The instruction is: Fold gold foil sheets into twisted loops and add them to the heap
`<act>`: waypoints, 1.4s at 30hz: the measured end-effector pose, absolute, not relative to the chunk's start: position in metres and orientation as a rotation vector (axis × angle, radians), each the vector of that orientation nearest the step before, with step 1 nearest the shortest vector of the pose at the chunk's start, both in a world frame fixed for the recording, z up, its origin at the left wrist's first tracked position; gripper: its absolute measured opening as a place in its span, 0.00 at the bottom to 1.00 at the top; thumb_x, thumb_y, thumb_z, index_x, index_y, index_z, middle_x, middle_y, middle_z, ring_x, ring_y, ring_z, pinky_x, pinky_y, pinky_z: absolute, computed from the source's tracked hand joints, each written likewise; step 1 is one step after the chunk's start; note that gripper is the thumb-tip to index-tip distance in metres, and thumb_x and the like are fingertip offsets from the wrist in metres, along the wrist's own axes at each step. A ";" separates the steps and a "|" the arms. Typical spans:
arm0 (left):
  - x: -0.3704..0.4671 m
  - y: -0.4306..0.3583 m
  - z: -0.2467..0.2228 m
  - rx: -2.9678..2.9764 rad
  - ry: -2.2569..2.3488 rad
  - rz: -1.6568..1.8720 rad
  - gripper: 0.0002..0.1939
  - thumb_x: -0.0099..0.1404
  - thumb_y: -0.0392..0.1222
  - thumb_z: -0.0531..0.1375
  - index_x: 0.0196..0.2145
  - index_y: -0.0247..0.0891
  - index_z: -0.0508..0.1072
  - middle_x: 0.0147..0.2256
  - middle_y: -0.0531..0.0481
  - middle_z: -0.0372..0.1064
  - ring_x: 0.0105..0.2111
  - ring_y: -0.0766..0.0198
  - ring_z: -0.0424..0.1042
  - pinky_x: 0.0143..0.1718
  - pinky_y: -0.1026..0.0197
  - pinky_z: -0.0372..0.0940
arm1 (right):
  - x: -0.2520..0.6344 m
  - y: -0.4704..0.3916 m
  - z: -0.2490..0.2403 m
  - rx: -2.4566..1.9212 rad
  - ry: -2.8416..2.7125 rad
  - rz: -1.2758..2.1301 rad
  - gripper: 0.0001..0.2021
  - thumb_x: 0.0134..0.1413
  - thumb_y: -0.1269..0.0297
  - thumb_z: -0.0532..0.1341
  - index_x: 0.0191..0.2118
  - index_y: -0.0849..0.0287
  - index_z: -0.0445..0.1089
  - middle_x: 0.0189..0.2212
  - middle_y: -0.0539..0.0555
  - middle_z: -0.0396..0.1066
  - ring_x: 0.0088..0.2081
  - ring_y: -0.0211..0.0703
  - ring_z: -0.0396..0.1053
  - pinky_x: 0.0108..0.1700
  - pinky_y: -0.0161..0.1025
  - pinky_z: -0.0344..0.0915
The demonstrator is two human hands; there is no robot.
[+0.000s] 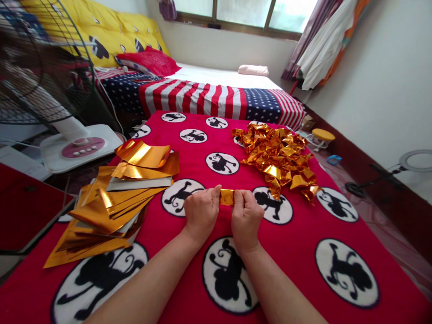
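A small folded piece of gold foil paper is held between my two hands above the red cloth with monkey prints. My left hand pinches its left end, thumb on top and fingers curled. At its right end, my right hand grips in the same way. To the left lies a fanned stack of flat gold foil sheets, some showing pale backs. A heap of folded gold foil pieces sits on the cloth beyond my right hand.
A white fan with a pink control panel stands at the left. Behind the table is a bed with a striped and starred cover. On the floor at the right are a yellow stool and a ring-light stand.
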State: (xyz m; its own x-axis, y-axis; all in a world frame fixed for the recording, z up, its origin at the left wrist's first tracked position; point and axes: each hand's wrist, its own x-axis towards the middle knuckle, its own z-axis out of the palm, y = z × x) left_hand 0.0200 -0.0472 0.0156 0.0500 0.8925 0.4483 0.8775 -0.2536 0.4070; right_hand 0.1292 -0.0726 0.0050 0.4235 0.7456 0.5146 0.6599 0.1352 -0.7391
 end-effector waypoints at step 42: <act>0.018 -0.045 0.016 2.214 1.910 0.950 0.28 0.73 0.49 0.44 0.24 0.36 0.74 0.22 0.45 0.73 0.20 0.64 0.65 0.25 0.60 0.44 | 0.130 -0.072 0.007 -1.546 -1.277 0.102 0.13 0.63 0.62 0.53 0.29 0.59 0.68 0.20 0.47 0.66 0.21 0.35 0.61 0.27 0.33 0.55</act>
